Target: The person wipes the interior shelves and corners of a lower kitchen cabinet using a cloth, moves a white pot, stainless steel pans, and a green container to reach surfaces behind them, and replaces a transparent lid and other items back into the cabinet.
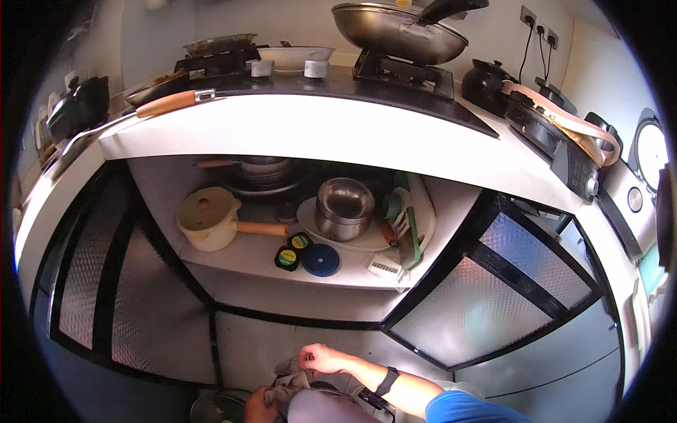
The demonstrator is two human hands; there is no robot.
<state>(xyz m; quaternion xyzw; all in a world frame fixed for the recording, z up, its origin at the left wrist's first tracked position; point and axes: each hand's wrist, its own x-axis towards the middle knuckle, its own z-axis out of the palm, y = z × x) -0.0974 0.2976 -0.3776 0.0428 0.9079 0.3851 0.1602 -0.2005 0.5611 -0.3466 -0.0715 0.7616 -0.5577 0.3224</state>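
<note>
Near the bottom, my left hand grips a crumpled grey-beige cloth. Higher and to the right is my right hand, its fingers curled close to the cloth's upper edge. A small dark spot shows at those fingers; whether they hold the cloth or something else cannot be made out. A black strap circles my right wrist. Beside my left hand is a round, glassy-looking vessel or lid, partly cut off. My knee hides part of the floor between my arms.
The low cabinet stands open, its left door and right door swung out. Inside are a cream saucepan, steel bowls, a blue disc, black-and-yellow containers and a green-edged grater. A wok sits above.
</note>
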